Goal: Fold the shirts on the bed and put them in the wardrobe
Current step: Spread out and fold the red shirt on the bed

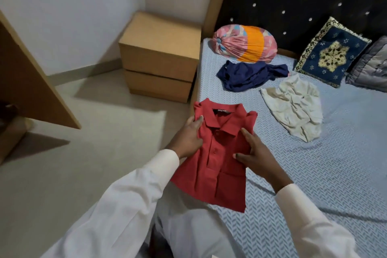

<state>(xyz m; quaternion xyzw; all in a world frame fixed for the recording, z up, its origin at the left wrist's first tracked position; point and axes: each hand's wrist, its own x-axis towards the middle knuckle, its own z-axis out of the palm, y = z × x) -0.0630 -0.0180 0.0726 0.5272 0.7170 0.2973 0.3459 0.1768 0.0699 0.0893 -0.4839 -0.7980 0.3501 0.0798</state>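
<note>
A: Target where?
B: At the blue herringbone bed [314, 184] edge, folded red knit polo shirt [217, 159] between hands: left hand [188, 136] grips its left side, right hand [258, 155] pinches its right.
A: Others?
B: Further up, crumpled navy shirt [249, 77], wrinkled cream shirt [293, 109].

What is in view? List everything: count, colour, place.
bed: 1, pale blue sheet
headboard: 1, black, behind bed
red polo shirt: 1, red, folded, bed's near-left edge
navy shirt: 1, dark blue, mid-bed
cream shirt: 1, off-white, beside navy shirt
cloth bundle: 1, pink-orange, by headboard
cushion: 1, blue-gold, against headboard
pillow: 1, grey, far right
cabinet: 1, tan, left of bed
left hand: 1, holds red polo shirt's left side
right hand: 1, holds its right side
</note>
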